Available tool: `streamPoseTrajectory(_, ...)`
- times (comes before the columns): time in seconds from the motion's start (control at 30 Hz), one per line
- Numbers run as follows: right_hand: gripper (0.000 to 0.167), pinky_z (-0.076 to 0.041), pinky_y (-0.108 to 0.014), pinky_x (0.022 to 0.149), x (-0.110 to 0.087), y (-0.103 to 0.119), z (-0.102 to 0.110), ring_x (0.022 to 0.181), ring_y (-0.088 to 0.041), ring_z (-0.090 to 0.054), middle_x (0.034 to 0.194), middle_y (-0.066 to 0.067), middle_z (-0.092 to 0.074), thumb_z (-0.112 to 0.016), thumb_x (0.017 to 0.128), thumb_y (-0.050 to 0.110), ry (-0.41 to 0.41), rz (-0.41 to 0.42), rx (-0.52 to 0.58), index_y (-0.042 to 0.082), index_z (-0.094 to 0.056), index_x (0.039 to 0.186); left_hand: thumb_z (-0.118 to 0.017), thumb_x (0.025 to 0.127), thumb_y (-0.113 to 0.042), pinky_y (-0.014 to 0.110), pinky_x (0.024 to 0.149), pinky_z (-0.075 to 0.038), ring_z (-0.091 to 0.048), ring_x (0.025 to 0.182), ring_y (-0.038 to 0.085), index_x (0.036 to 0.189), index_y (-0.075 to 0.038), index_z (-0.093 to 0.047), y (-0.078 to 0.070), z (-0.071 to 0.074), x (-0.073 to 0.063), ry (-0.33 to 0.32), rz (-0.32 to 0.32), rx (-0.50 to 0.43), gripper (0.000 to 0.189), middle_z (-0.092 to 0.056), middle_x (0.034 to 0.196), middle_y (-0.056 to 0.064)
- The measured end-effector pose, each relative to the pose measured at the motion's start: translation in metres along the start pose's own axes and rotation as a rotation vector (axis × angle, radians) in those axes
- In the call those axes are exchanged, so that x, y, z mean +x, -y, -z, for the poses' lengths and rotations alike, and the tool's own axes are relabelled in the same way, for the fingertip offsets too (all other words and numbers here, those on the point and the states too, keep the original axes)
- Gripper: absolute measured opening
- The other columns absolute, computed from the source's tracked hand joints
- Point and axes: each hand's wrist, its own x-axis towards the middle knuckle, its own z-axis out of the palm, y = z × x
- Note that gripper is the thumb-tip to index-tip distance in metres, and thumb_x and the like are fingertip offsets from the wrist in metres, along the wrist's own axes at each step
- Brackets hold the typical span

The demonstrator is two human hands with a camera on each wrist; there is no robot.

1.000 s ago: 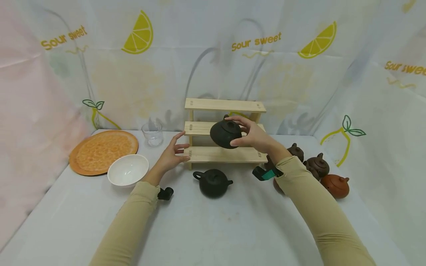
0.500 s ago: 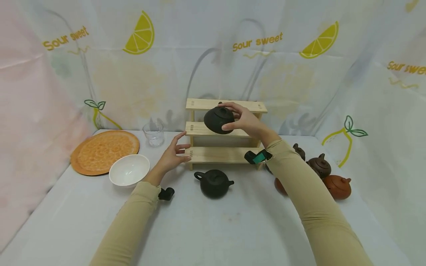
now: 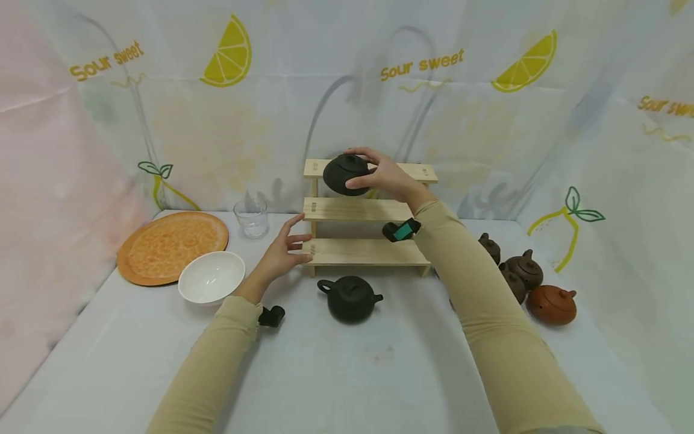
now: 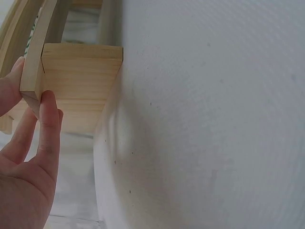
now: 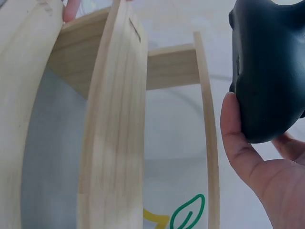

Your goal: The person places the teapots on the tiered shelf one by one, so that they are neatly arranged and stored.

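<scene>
My right hand [image 3: 387, 178] holds a black teapot [image 3: 340, 176] in front of the top board of a three-tier wooden shelf [image 3: 368, 252]. In the right wrist view, the thumb [image 5: 233, 131] presses against the dark body of the teapot, with other fingers partly hidden behind it. My left hand [image 3: 279, 256] is at the shelf's left end. Seen from the left wrist, its thumb and fingertips grip the end of one board [image 4: 35, 71]. A second black teapot [image 3: 351, 299] stands on the white table in front of the shelf, handle to the left and spout to the right.
Several brown teapots [image 3: 525, 269] and a reddish-orange teapot [image 3: 552, 305] sit at the right, some behind my right sleeve [image 3: 488, 325]. At the left are a white bowl [image 3: 211, 277], a round orange mat [image 3: 168, 247] and a clear glass [image 3: 252, 220]. A printed cloth [image 3: 347, 48] hangs behind.
My right hand has carried the black teapot upward and slightly left, from in front of the lower boards to the top board's height. My left hand has stayed at the shelf's end.
</scene>
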Motion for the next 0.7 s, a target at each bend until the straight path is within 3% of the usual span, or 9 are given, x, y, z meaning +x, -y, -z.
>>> streamPoseTrajectory(0.2,0.072,-0.035,-0.041,0.096,0.018,-0.001,0.0,0.121,-0.024,-0.04,0.142,-0.005,-0.031,-0.079,0.075,0.022,-0.038,-0.041,-0.054,0.024,-0.044,0.138,-0.067,0.079,0.01,0.044,0.084,-0.046,-0.048,0.113,0.044,0.148,-0.022,-0.02,0.0,0.001,-0.001,0.007,-0.01,-0.02,0.089,-0.051,0.128,0.025)
streamPoseTrajectory(0.4,0.077,-0.033,-0.042,0.098,0.028,-0.003,-0.002,0.121,-0.024,-0.039,0.146,-0.004,-0.027,-0.08,0.072,0.029,-0.04,-0.065,-0.136,0.023,-0.043,0.14,-0.067,0.078,0.01,0.045,0.084,-0.045,-0.048,0.112,0.043,0.147,-0.023,-0.02,0.0,0.0,-0.001,-0.005,0.0,-0.003,0.09,-0.052,0.127,0.023)
streamPoseTrajectory(0.7,0.069,-0.046,-0.036,0.087,0.031,-0.005,0.0,0.112,-0.026,-0.049,0.134,-0.01,-0.04,-0.077,0.077,0.021,-0.096,-0.051,-0.009,0.02,-0.046,0.138,-0.069,0.078,0.008,0.047,0.086,-0.045,-0.05,0.112,0.04,0.147,-0.025,-0.02,-0.001,0.001,-0.002,-0.007,0.019,0.023,0.091,-0.054,0.127,0.02)
